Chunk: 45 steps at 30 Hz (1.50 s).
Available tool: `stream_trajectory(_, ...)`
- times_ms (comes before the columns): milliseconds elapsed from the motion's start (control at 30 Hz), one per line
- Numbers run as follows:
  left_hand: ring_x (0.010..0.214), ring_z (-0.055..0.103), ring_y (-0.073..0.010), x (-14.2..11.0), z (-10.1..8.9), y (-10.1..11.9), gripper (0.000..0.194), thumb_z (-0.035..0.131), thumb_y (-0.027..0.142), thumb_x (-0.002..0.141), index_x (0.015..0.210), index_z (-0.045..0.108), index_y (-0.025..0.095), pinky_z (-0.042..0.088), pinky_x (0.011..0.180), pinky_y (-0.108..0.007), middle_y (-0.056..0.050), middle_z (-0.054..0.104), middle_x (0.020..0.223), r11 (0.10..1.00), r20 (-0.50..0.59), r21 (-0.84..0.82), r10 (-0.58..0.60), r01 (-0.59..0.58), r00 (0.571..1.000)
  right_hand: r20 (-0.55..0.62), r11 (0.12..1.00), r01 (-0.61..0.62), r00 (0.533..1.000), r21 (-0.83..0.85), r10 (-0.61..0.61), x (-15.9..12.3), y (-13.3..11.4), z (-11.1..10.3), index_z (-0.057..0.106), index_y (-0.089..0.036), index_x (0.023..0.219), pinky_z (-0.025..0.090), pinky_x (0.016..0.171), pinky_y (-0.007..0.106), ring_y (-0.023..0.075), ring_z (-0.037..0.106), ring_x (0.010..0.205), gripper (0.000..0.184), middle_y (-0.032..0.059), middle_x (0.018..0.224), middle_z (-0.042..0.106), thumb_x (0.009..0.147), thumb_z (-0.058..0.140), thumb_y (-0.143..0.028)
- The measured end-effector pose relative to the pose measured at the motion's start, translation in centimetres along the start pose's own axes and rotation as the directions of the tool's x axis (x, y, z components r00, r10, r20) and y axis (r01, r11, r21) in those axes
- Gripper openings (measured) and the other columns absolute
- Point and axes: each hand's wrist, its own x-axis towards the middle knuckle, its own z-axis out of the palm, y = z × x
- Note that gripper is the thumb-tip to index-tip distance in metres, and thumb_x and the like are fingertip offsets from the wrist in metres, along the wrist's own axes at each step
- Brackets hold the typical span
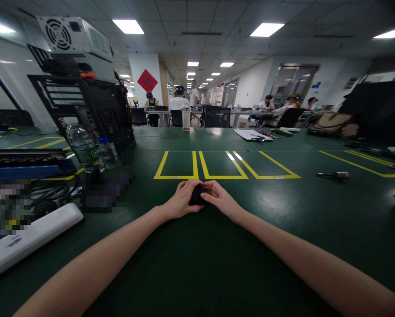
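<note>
Between my two hands is a small black rounded object (196, 196), about the size of a computer mouse; its exact kind cannot be made out. My left hand (183, 199) wraps round it from the left, fingers over the top and thumb along the near side. From the right, my right hand (217, 196) pinches at it, with the thumb against its right side and the fingertips near its far edge. Both hands are low over the green tabletop (197, 255), just short of the yellow tape outlines (175, 177). The fingers hide part of the object.
On the left stand a black computer case (101, 110) topped by a power supply (75, 37), two plastic bottles (83, 145) and a white power strip (35, 237). A screwdriver (336, 175) lies right. Farther back are a cup (186, 119) and clipboard (252, 134). People sit beyond.
</note>
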Motion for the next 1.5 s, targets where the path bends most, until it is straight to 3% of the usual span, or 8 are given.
stream_trajectory(233,0.109,0.041,-0.0235,0.0,0.1,0.0,0.059,0.059,0.028,0.069,0.118,0.026,0.025,0.023,0.095,-0.041,-0.006,0.043,0.114,1.000,-0.007,0.002,-0.008,0.008,1.000,0.100,0.996,0.026,0.994,0.084,-0.034,-0.2,-0.3,-0.2,0.046,-0.021,0.092,0.042,0.086,0.036,0.0162,0.052,0.095,0.030,0.0004,0.097,0.052,0.068,0.063,-0.022)
stream_trajectory(433,0.110,0.040,-0.0231,-0.1,0.1,-0.1,0.061,0.060,0.029,0.068,0.119,0.026,0.024,0.023,0.096,-0.041,-0.006,0.043,0.115,1.000,-0.009,0.001,0.003,-0.003,1.000,0.022,0.997,0.046,0.999,0.069,-0.047,0.1,0.1,0.0,0.047,-0.021,0.086,0.044,0.081,0.034,0.0145,0.054,0.088,0.017,-0.0005,0.091,0.052,0.073,0.057,-0.027)
stream_trajectory(600,0.110,0.039,-0.0225,0.0,0.1,-0.1,0.062,0.061,0.028,0.068,0.119,0.025,0.024,0.023,0.096,-0.040,-0.006,0.042,0.114,1.000,-0.013,0.000,0.009,-0.009,1.000,-0.017,1.000,0.009,1.000,-0.002,-0.009,0.5,0.7,-0.1,0.049,-0.021,0.095,0.040,0.087,0.037,0.0165,0.051,0.096,0.027,0.0026,0.100,0.052,0.072,0.058,-0.031)
stream_trajectory(800,0.110,0.040,-0.0235,0.0,0.1,-0.1,0.062,0.060,0.028,0.069,0.119,0.025,0.025,0.023,0.096,-0.041,-0.006,0.042,0.115,1.000,-0.006,-0.001,-0.003,0.003,1.000,0.066,0.998,0.022,0.997,0.059,-0.026,0.0,0.1,-0.1,0.047,-0.021,0.091,0.042,0.086,0.037,0.0170,0.053,0.095,0.028,0.0011,0.099,0.052,0.068,0.063,-0.025)
stream_trajectory(1000,0.110,0.039,-0.0232,0.0,0.1,-0.1,0.062,0.061,0.029,0.068,0.119,0.025,0.025,0.023,0.097,-0.041,-0.006,0.042,0.116,1.000,-0.002,-0.010,-0.005,0.005,1.000,0.007,0.999,0.011,1.000,0.034,-0.011,-0.1,0.0,0.0,0.048,-0.022,0.088,0.042,0.084,0.037,0.0164,0.053,0.092,0.019,0.0006,0.095,0.052,0.073,0.057,-0.031)
stream_trajectory(1200,0.110,0.040,-0.0228,0.0,0.0,0.0,0.062,0.060,0.027,0.069,0.119,0.025,0.025,0.023,0.097,-0.041,-0.006,0.042,0.115,1.000,0.006,-0.014,-0.006,0.006,1.000,-0.014,1.000,-0.020,1.000,-0.021,0.020,0.2,0.5,-0.1,0.048,-0.021,0.097,0.038,0.089,0.040,0.0178,0.050,0.098,0.028,0.0027,0.100,0.052,0.074,0.056,-0.033)
stream_trajectory(1500,0.108,0.040,-0.0220,0.0,0.1,-0.1,0.061,0.060,0.028,0.069,0.119,0.026,0.023,0.023,0.097,-0.039,-0.006,0.042,0.114,1.000,-0.007,-0.008,0.001,-0.002,1.000,0.056,0.999,0.040,0.998,0.033,-0.041,-0.1,0.2,-0.1,0.045,-0.022,0.091,0.042,0.084,0.036,0.0174,0.052,0.096,0.026,0.0009,0.099,0.051,0.070,0.061,-0.026)
